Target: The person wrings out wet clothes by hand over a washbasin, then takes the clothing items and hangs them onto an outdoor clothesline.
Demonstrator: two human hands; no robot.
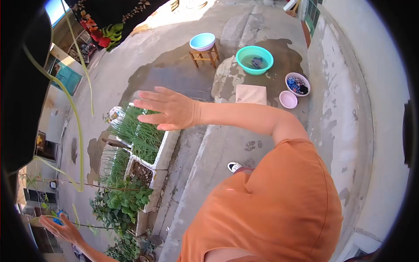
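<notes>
1. Pale green strand: thin and smooth, its long axis hanging top to bottom in a shallow bow, lower end toward my left hand.
2. Left hand: fingers pointing up and leftward, thumb apart; I cannot tell whether it grips anything. A small blue object shows just beside it.
3. Black cloth: hanging at upper left, well apart from both my hands, printed with red flowers and green leaves.
4. Planter: white, straight-walled; its long axis slants from upper right to lower left. It lies beyond my right hand in this view, bearing thin green blades, with broad-leaved plants nearer me.
5. Right hand: palm down, fingers spread and pointing left, visibly grasping nothing; its fingers overlap the blades in my view.
6. Blue basin: round, on a wooden stool.
7. Green basin: round, holding water and dark fabric, on wet concrete.
</notes>
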